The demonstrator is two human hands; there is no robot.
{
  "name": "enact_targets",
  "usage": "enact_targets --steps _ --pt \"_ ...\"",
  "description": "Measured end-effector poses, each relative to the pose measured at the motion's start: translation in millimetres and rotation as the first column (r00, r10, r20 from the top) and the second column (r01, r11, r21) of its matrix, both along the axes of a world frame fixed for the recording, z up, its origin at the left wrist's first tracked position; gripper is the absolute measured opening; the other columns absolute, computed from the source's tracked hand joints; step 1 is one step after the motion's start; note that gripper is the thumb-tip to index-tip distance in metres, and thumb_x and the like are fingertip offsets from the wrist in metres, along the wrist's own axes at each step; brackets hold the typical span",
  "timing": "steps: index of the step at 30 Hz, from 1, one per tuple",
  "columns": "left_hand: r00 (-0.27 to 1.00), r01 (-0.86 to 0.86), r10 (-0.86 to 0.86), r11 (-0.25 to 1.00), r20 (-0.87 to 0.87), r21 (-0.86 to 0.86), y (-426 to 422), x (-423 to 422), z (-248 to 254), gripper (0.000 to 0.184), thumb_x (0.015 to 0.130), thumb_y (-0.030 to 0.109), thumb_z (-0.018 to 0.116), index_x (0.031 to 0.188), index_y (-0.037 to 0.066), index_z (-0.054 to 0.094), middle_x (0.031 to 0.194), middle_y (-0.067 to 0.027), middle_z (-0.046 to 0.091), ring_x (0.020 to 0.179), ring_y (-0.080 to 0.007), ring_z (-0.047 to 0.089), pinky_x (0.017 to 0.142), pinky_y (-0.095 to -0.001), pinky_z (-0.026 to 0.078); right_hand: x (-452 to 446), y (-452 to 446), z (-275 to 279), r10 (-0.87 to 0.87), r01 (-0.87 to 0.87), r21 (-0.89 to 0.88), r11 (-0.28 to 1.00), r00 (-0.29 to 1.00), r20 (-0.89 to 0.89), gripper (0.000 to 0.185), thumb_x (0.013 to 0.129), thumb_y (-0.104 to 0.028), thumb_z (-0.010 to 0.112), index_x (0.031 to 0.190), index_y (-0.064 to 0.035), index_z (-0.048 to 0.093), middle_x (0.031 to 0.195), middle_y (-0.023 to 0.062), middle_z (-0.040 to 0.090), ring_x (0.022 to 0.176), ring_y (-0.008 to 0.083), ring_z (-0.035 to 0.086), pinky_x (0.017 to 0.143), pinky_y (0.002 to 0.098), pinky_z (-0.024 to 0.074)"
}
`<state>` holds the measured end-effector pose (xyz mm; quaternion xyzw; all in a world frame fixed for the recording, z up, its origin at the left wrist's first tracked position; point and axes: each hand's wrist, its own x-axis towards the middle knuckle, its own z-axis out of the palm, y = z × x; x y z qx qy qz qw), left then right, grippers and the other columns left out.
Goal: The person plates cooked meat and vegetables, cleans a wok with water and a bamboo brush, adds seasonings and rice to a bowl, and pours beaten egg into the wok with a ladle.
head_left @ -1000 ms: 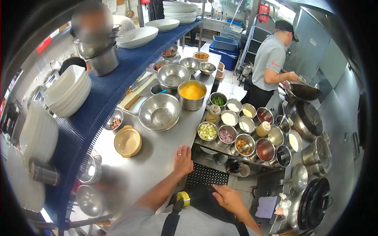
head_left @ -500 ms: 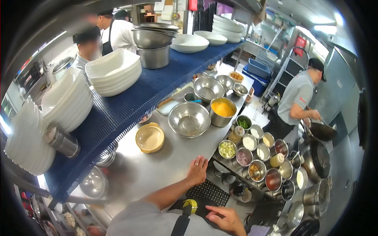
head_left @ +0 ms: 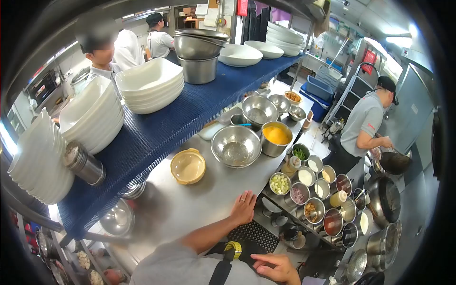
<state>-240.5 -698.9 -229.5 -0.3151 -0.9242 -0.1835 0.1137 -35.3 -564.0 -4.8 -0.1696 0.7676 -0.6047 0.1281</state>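
My left hand (head_left: 243,207) lies flat on the edge of the steel counter (head_left: 199,209), fingers stretched out, holding nothing. Close to my body, my right hand (head_left: 276,268) hangs with fingers apart and nothing in it. Beyond the left hand on the counter stand a tan ceramic bowl (head_left: 188,166), a steel mixing bowl (head_left: 236,146) and a steel pot of yellow-orange liquid (head_left: 276,138). To the right of that hand are several steel containers, among them chopped pale green vegetable (head_left: 280,183), chopped purple onion-like pieces (head_left: 299,194) and a red sauce (head_left: 332,222).
A blue-matted shelf (head_left: 142,128) with stacked white bowls (head_left: 149,85) and steel pots (head_left: 199,69) overhangs the counter. At the right, a co-worker (head_left: 363,118) handles a wok (head_left: 395,162). Other people stand behind the shelf. A black perforated mat (head_left: 254,235) lies below.
The view has shifted slightly, so the counter things sit a little further right. Behind the shelf, people have changed position. My hands keep about the same pose.
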Motion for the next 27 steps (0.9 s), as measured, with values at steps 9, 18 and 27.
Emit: enact_targets --steps 9,18,27 --pt "0.991 -0.057 0.068 0.993 0.111 -0.102 11 -5 -28 0.070 0.082 0.023 0.060 0.144 -0.001 0.037 0.150 -0.0223 0.034 0.141 -0.0374 0.029 0.115 -0.0514 0.023 3 2 -5 0.000 0.008 0.118 0.993 0.998 -0.061 0.042 0.082 -0.015 0.075 0.122 -0.0090 0.068 0.081 0.0063 0.071 0.072 0.0210 0.067 0.068 0.0313 0.0529" --pt "0.999 -0.010 0.012 0.998 0.034 -0.059 5 -2 0 0.071 0.078 0.025 0.062 0.140 -0.002 0.042 0.147 -0.0226 0.036 0.137 -0.0372 0.032 0.112 -0.0496 0.026 4 3 -2 -0.012 0.019 0.120 0.993 0.998 -0.058 0.041 0.080 -0.015 0.076 0.119 -0.0056 0.069 0.078 0.0071 0.070 0.068 0.0212 0.066 0.066 0.0316 0.0502" --pt "0.901 -0.235 0.000 0.841 0.435 0.487 21 -133 108 0.086 0.085 0.028 0.061 0.151 -0.003 0.014 0.087 -0.0218 0.070 0.081 -0.0371 0.069 0.075 -0.0483 0.053 4 7 0 -0.018 0.024 0.146 0.989 0.999 -0.040 0.040 0.082 -0.019 0.076 0.121 -0.0129 0.069 0.077 0.0056 0.069 0.067 0.0196 0.064 0.063 0.0304 0.0511"
